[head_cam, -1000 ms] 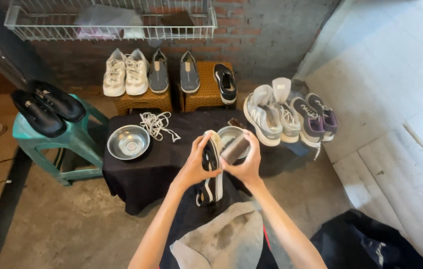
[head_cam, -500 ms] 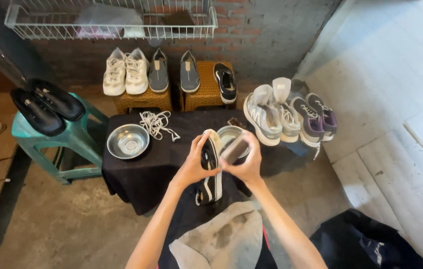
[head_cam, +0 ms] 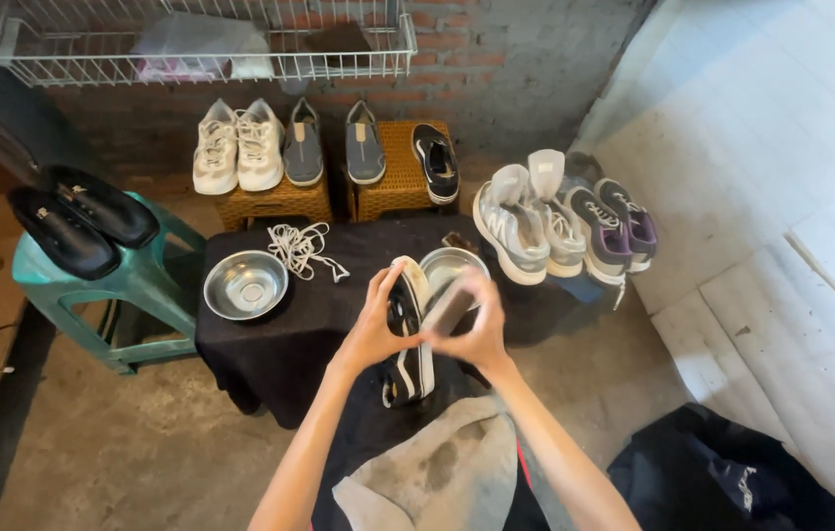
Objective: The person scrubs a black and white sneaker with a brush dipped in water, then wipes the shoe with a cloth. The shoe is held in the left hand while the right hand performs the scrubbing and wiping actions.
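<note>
Both hands work above the near edge of the worktop [head_cam: 270, 344], which is draped in black cloth. Left hand [head_cam: 373, 329] is closed around a black shoe with white sole [head_cam: 408, 339], holding it upright, sole edge facing left. Right hand [head_cam: 477, 329] grips a blurred dark object [head_cam: 449, 310] pressed against the shoe's side. A steel bowl [head_cam: 245, 285] sits near the left edge, white laces [head_cam: 304, 248] beside it; a second bowl [head_cam: 452, 264] lies behind the hands.
</note>
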